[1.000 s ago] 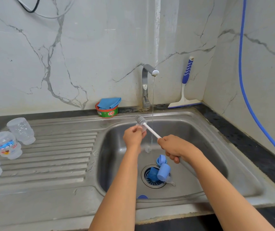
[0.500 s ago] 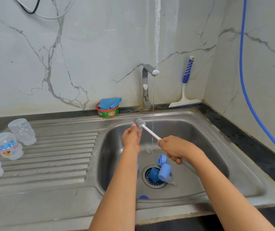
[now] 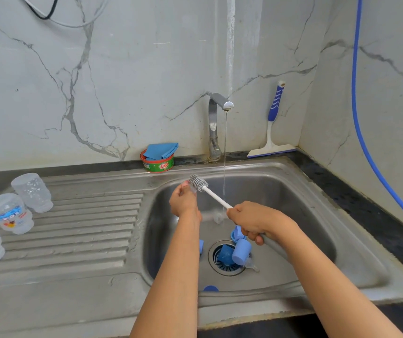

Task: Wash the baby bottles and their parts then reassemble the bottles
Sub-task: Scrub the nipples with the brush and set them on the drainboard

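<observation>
My right hand (image 3: 251,222) grips the white handle of a bottle brush (image 3: 216,197), whose grey bristle head points up and left over the sink (image 3: 317,228). My left hand (image 3: 183,202) pinches a small clear part (image 3: 192,189) against the bristles; what the part is cannot be told. Several blue caps and rings (image 3: 240,251) lie around the drain, with a clear nipple (image 3: 252,265) beside them. Three clear bottles (image 3: 9,213) stand upside down on the drainboard at the left.
The tap (image 3: 216,111) runs a thin stream just right of the brush head. A green soap tub with a blue cloth (image 3: 158,159) sits at the back rim. A blue-handled squeegee (image 3: 272,132) leans in the corner, and a blue hose (image 3: 356,93) hangs on the right wall.
The brush head and my left hand have shifted a little left and away from me, off the water stream. My right hand keeps its grip on the handle.
</observation>
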Demonstrator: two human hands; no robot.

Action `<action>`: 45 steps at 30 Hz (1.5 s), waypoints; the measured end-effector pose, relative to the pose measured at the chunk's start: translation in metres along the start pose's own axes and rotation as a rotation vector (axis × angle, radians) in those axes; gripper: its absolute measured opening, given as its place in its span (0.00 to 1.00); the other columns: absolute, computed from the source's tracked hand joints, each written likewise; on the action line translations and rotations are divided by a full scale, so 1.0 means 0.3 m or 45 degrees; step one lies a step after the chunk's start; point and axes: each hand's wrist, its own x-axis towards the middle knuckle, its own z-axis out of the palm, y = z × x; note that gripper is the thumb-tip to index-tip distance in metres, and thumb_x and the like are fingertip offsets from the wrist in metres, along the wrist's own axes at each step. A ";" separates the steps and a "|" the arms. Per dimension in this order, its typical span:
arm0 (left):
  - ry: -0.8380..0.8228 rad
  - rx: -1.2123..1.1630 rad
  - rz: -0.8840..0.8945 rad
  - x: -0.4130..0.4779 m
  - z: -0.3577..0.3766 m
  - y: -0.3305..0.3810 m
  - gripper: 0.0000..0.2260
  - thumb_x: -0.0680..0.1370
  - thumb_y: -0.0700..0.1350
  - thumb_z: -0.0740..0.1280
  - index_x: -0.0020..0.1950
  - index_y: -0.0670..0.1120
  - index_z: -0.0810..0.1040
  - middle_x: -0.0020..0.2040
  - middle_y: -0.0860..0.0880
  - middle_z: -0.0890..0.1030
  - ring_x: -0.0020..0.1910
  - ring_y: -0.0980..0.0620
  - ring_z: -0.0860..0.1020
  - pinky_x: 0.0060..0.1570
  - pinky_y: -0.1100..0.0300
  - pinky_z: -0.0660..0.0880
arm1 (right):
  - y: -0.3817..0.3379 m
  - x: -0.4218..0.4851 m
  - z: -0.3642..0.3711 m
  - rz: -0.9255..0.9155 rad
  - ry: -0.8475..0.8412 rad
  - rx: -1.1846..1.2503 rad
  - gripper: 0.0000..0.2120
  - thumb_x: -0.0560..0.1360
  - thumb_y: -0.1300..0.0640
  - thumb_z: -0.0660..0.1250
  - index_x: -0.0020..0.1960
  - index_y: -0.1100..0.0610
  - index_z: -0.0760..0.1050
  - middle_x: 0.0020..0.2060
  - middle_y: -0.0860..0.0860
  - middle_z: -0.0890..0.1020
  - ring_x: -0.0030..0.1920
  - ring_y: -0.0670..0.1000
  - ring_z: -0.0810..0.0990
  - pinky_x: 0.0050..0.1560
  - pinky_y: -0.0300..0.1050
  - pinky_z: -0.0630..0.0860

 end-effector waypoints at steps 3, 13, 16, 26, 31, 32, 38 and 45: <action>-0.072 -0.055 -0.067 -0.006 0.000 -0.005 0.06 0.79 0.43 0.67 0.52 0.41 0.80 0.38 0.48 0.80 0.37 0.55 0.78 0.39 0.65 0.76 | 0.001 0.001 -0.002 0.014 0.007 0.020 0.12 0.80 0.53 0.51 0.49 0.60 0.69 0.29 0.52 0.69 0.22 0.48 0.62 0.23 0.38 0.64; -0.107 0.039 0.086 -0.015 0.010 -0.021 0.05 0.80 0.40 0.65 0.52 0.41 0.79 0.48 0.46 0.79 0.48 0.49 0.78 0.44 0.57 0.80 | 0.003 0.010 -0.003 -0.007 0.137 -0.018 0.13 0.80 0.53 0.50 0.45 0.58 0.68 0.29 0.52 0.69 0.20 0.48 0.63 0.22 0.36 0.63; -0.100 -0.047 0.017 -0.005 0.009 -0.013 0.07 0.81 0.41 0.64 0.56 0.40 0.77 0.52 0.43 0.78 0.51 0.47 0.79 0.42 0.59 0.80 | -0.001 -0.002 -0.003 -0.020 0.055 -0.006 0.14 0.80 0.52 0.50 0.49 0.59 0.69 0.28 0.51 0.69 0.20 0.48 0.63 0.22 0.37 0.64; 0.024 -0.038 0.020 0.016 -0.003 -0.015 0.04 0.78 0.36 0.66 0.51 0.37 0.79 0.45 0.42 0.81 0.40 0.51 0.80 0.37 0.66 0.80 | -0.012 -0.004 0.003 -0.011 0.179 -0.096 0.14 0.80 0.52 0.50 0.50 0.59 0.69 0.31 0.52 0.69 0.22 0.48 0.65 0.22 0.37 0.64; 0.040 -0.052 0.082 0.013 0.001 -0.017 0.08 0.79 0.36 0.66 0.56 0.38 0.80 0.47 0.41 0.82 0.39 0.52 0.80 0.41 0.63 0.80 | -0.015 -0.012 0.006 -0.019 0.083 -0.057 0.13 0.80 0.52 0.50 0.47 0.58 0.68 0.27 0.51 0.67 0.19 0.47 0.62 0.21 0.35 0.62; 0.037 -0.044 0.094 0.013 0.002 -0.018 0.08 0.79 0.36 0.66 0.56 0.37 0.80 0.47 0.41 0.82 0.37 0.54 0.79 0.39 0.65 0.80 | -0.013 -0.010 0.005 0.000 0.095 -0.079 0.13 0.80 0.52 0.50 0.48 0.59 0.69 0.27 0.51 0.67 0.19 0.48 0.62 0.21 0.35 0.62; -0.029 0.008 0.113 0.014 0.009 -0.026 0.07 0.79 0.38 0.66 0.54 0.42 0.81 0.48 0.45 0.83 0.46 0.50 0.81 0.47 0.60 0.79 | -0.006 -0.003 -0.016 -0.013 0.219 -0.013 0.14 0.80 0.52 0.50 0.47 0.59 0.70 0.30 0.52 0.69 0.23 0.48 0.65 0.23 0.39 0.65; -0.033 -0.062 0.035 0.011 -0.002 -0.015 0.06 0.80 0.37 0.63 0.48 0.43 0.80 0.51 0.44 0.80 0.52 0.47 0.79 0.48 0.57 0.79 | -0.011 -0.018 -0.008 0.045 0.128 -0.024 0.14 0.80 0.53 0.51 0.51 0.60 0.70 0.28 0.52 0.69 0.21 0.48 0.64 0.22 0.38 0.63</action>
